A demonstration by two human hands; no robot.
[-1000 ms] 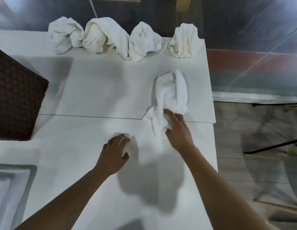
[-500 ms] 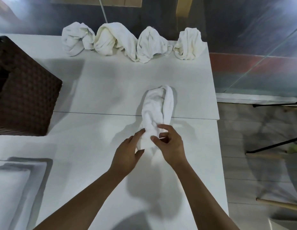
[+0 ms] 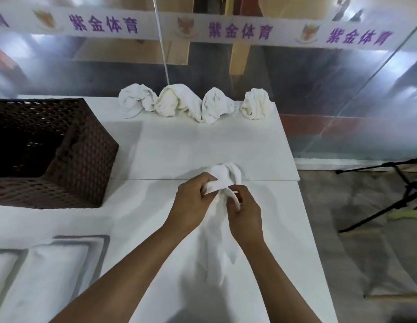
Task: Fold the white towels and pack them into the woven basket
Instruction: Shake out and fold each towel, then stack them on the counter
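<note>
White table [image 3: 203, 141] — lettered banner [image 3: 237, 31] behind, black stand [image 3: 403, 183] right

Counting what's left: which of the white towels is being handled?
The towel at the table's middle, gripped by both the left hand and right hand; the other four sit bunched, untouched, along the far edge.

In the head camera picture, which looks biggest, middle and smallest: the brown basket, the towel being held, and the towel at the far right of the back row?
1. Basket, clearly the largest.
2. Held towel, bunched between the left hand and right hand, and the far-right towel. These two look alike; the held one is nearer and partly hidden, so I won't rank them.
</note>
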